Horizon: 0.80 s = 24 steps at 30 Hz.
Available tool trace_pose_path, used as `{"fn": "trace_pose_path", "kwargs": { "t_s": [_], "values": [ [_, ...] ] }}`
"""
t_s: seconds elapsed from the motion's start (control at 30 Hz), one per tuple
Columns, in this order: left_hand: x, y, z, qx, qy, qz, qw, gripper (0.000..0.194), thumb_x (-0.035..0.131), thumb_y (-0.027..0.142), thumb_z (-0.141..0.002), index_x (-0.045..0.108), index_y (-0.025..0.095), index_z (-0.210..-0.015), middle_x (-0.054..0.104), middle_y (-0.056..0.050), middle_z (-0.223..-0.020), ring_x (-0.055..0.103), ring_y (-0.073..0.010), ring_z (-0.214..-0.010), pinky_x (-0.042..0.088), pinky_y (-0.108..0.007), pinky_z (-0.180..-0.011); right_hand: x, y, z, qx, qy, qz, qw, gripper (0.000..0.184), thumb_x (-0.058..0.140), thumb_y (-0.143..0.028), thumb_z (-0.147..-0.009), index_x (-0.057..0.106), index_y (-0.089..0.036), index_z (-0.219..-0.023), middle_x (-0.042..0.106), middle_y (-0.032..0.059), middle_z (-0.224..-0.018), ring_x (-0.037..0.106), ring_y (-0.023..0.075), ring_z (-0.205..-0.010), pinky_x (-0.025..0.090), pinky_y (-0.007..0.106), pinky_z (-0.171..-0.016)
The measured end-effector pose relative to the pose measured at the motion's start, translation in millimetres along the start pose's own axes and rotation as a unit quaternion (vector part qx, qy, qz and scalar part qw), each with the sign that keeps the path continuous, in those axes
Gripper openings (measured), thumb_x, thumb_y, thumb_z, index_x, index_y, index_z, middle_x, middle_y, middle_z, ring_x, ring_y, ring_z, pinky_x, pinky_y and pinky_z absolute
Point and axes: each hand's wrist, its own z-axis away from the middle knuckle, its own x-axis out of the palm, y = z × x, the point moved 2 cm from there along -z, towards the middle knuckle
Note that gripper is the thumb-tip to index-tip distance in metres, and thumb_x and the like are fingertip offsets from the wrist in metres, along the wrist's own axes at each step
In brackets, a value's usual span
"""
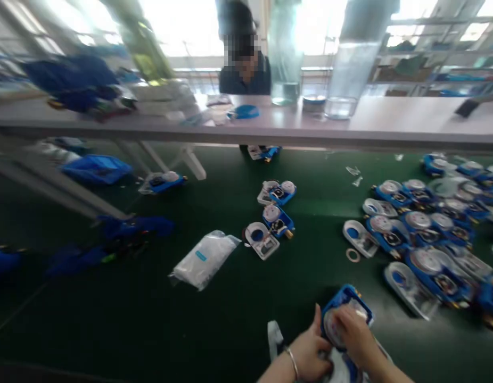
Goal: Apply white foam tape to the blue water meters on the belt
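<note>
A blue water meter (346, 298) with a round white part lies on the dark green work surface at the lower right. My left hand (310, 354) grips its left side, thumb stretched along the blue case and the other fingers curled. Above the round part, my right hand (352, 330) is closed, its fingers bunched together and blurred; what they pinch, if anything, is hidden. Below my hands, a whitish and blue part (342, 367) shows only partly. A white strip (274, 340) stands out just left of my left hand.
Several open blue meters (420, 223) with grey-white covers crowd the right side. More meters (276, 221) lie mid-surface, near a clear plastic bag (206, 258). A ring (353, 255) lies near the crowd. A raised white shelf (410, 117) crosses the back; a person (246, 74) is behind it.
</note>
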Motion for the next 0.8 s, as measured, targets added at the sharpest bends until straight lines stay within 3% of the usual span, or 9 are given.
{"fn": "trace_pose_path", "kwargs": {
  "t_s": [0.1,0.2,0.3,0.4,0.5,0.6,0.67,0.8],
  "values": [
    [9.6,1.9,-10.5,-0.012,0.013,0.006,1.000,0.006,0.062,0.018,-0.062,0.065,0.018,-0.067,0.024,-0.001,-0.145,0.029,-0.0282,-0.128,0.011,-0.037,-0.113,-5.0,-0.5,-3.8,-0.007,-0.057,0.023,0.998,0.022,0.039,-0.023,-0.087,0.055,-0.022,-0.073,0.058,0.0041,-0.076,0.053,0.0179,-0.075,0.044,0.033,-0.069],
    [5.4,0.9,-13.1,-0.039,0.014,0.036,0.998,0.013,0.058,0.016,-0.065,0.066,0.016,-0.075,0.009,-0.001,-0.148,0.022,-0.0276,-0.132,0.017,-0.037,-0.111,-6.3,2.0,-0.4,-0.048,-0.075,0.039,0.995,0.021,0.040,-0.021,-0.087,0.054,-0.019,-0.071,0.056,0.0033,-0.075,0.050,0.0164,-0.076,0.043,0.031,-0.071],
    [-2.0,3.5,-8.0,-0.046,0.012,0.084,0.995,0.020,0.057,0.020,-0.069,0.066,0.017,-0.087,-0.007,-0.001,-0.149,0.028,-0.0285,-0.129,0.018,-0.037,-0.110,-17.5,14.7,13.2,-0.041,-0.040,0.071,0.996,0.015,0.043,-0.019,-0.085,0.058,-0.020,-0.084,0.058,0.0046,-0.082,0.049,0.0180,-0.083,0.043,0.035,-0.078],
    [-19.7,11.0,-1.8,-0.050,0.013,0.107,0.993,0.024,0.060,0.029,-0.070,0.066,0.020,-0.092,-0.009,-0.001,-0.148,0.022,-0.0313,-0.131,0.020,-0.041,-0.109,-29.5,28.3,24.9,-0.018,-0.005,0.098,0.995,0.027,0.046,-0.016,-0.083,0.053,-0.022,-0.109,0.057,0.0075,-0.101,0.048,0.0206,-0.096,0.042,0.039,-0.085],
    [-46.2,25.6,-3.0,-0.055,-0.004,0.141,0.988,0.028,0.063,0.033,-0.070,0.066,0.019,-0.094,0.011,-0.007,-0.148,0.025,-0.0327,-0.130,0.026,-0.044,-0.105,-34.4,32.2,26.8,-0.013,0.003,0.113,0.994,0.023,0.047,-0.017,-0.082,0.057,-0.022,-0.102,0.055,0.0072,-0.100,0.049,0.0197,-0.093,0.043,0.037,-0.082],
    [-65.7,44.0,-16.6,-0.038,-0.025,0.228,0.973,0.047,0.064,0.034,-0.069,0.057,0.016,-0.112,0.047,-0.012,-0.130,0.047,-0.0306,-0.115,0.037,-0.045,-0.096,-35.6,29.0,22.7,-0.008,-0.001,0.144,0.989,0.016,0.044,-0.017,-0.085,0.059,-0.020,-0.085,0.056,0.0060,-0.088,0.049,0.0182,-0.083,0.043,0.034,-0.076],
    [-68.3,51.0,-31.2,-0.033,-0.035,0.270,0.962,0.057,0.068,0.033,-0.065,0.053,0.014,-0.116,0.062,-0.010,-0.110,0.056,-0.0272,-0.098,0.044,-0.042,-0.088,-35.2,25.5,21.6,-0.007,-0.015,0.184,0.983,0.017,0.041,-0.017,-0.086,0.058,-0.019,-0.081,0.056,0.0062,-0.084,0.048,0.0187,-0.079,0.042,0.033,-0.073],
    [-56.8,42.3,-59.3,-0.053,-0.027,0.291,0.955,0.050,0.069,0.036,-0.062,0.061,0.008,-0.103,0.067,-0.009,-0.088,0.058,-0.0237,-0.079,0.049,-0.037,-0.075,-27.6,14.1,29.9,0.026,-0.030,0.238,0.970,0.017,0.038,-0.016,-0.085,0.055,-0.018,-0.082,0.054,0.0072,-0.080,0.047,0.0202,-0.077,0.041,0.034,-0.070]
  ]
}}
